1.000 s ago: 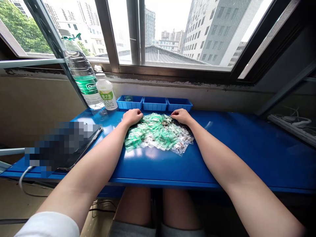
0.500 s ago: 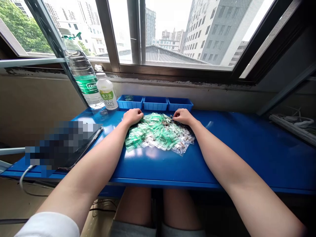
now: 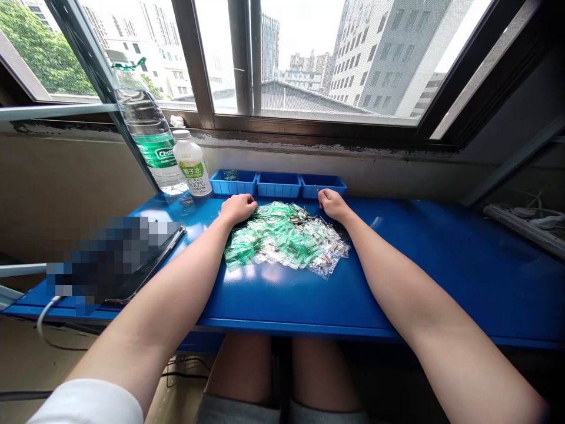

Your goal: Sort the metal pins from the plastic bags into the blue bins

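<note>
Close to the far right bin (image 3: 309, 188), the right hand (image 3: 333, 205) pinches a thin piece (image 3: 316, 189) between its fingers, which a slack grip could drop; the left hand (image 3: 238, 208) curls, hold unclear, beside heaped packets (image 3: 286, 237) on the surface (image 3: 282, 300).

- The left forearm (image 3: 176, 288) reaches forward from the lower left, slanting inward, its skin bare
- The left hand (image 3: 239, 208) lies with its back upward, the fingers curled down and the fingertips tucked out of sight
- The right forearm (image 3: 392, 274) reaches forward from the lower right, also bare and slanting inward
- The right hand (image 3: 332, 204) has its fingers folded in, thumb and forefinger drawn together in a pinch
- Both hands are apart, facing one another at nearly the same reach
- Below, two thighs (image 3: 241, 371) point forward, side by side with a gap between
</note>
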Action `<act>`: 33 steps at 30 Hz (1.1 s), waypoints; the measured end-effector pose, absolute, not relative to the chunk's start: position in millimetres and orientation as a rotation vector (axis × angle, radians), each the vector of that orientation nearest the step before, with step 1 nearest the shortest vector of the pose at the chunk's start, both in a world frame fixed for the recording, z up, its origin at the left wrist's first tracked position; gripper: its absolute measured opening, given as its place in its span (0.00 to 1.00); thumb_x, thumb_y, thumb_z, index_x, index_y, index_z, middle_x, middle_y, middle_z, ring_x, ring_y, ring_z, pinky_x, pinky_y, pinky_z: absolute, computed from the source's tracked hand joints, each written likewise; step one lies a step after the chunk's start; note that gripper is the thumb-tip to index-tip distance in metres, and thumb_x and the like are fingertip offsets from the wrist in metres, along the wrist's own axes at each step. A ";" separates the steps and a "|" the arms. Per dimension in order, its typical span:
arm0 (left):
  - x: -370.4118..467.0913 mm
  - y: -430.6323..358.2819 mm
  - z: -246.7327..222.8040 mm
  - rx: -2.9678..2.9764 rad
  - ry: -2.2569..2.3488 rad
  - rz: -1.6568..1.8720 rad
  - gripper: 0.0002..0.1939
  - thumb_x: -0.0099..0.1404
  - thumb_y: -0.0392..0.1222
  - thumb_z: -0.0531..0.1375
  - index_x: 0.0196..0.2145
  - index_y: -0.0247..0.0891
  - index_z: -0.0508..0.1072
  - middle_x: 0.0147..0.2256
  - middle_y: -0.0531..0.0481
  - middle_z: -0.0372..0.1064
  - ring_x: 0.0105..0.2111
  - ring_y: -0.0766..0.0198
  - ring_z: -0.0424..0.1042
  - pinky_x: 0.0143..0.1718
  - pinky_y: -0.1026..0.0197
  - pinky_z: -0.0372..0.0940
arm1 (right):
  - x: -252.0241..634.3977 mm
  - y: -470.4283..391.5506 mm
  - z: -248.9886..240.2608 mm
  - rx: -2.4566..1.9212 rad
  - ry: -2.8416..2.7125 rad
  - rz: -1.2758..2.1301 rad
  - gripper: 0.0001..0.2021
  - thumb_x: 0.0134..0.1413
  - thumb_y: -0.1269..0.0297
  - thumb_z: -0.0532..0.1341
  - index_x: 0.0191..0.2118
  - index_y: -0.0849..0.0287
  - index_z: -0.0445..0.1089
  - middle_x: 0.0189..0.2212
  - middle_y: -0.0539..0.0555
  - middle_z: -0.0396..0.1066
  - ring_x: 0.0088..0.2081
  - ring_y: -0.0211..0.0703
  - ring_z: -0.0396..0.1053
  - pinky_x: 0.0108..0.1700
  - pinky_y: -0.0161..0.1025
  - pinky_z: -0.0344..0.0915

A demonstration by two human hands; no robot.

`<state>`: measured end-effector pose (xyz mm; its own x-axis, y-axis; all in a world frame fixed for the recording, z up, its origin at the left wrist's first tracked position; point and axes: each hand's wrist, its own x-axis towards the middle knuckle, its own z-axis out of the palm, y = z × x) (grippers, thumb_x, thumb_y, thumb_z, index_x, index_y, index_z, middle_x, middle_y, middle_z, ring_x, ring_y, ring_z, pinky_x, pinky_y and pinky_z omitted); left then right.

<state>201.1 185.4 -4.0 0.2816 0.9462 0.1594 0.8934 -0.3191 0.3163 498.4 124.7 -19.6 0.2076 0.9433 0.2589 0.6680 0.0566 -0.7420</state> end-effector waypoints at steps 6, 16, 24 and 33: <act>201.4 186.4 -4.4 2.382 1.724 0.481 0.16 0.57 0.51 0.52 0.37 0.46 0.76 0.41 0.51 0.76 0.41 0.54 0.72 0.38 0.59 0.65 | 502.4 130.6 -22.1 -1.404 -1.140 0.700 0.21 0.59 0.48 0.56 0.22 0.56 0.54 0.17 0.45 0.56 0.18 0.32 0.57 0.20 0.30 0.54; 201.6 184.9 -3.2 2.384 1.724 0.476 0.17 0.57 0.51 0.52 0.38 0.46 0.76 0.41 0.50 0.76 0.41 0.54 0.72 0.38 0.59 0.65 | 507.3 128.6 -9.9 -1.365 -0.640 0.713 0.20 0.59 0.50 0.57 0.24 0.57 0.55 0.14 0.42 0.53 0.12 0.28 0.53 0.11 0.26 0.46; 201.9 183.6 -1.8 2.370 1.732 0.470 0.17 0.57 0.50 0.53 0.38 0.45 0.77 0.41 0.50 0.76 0.41 0.54 0.72 0.38 0.59 0.65 | 507.4 128.2 -8.2 -1.347 -0.610 0.752 0.18 0.62 0.52 0.53 0.27 0.59 0.61 0.14 0.43 0.54 0.12 0.27 0.53 0.11 0.26 0.47; 201.2 185.2 -3.6 2.386 1.726 0.475 0.17 0.58 0.51 0.52 0.38 0.46 0.76 0.41 0.50 0.76 0.41 0.54 0.72 0.38 0.59 0.65 | 507.7 122.8 -6.7 -1.262 -0.721 0.872 0.11 0.64 0.63 0.52 0.33 0.61 0.67 0.22 0.48 0.66 0.16 0.29 0.61 0.14 0.28 0.53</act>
<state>201.2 185.2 -3.6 0.2841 0.9450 0.1618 0.8949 -0.3220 0.3091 507.7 122.8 -6.7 0.4993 0.8664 -0.0080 -0.1544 0.0799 -0.9848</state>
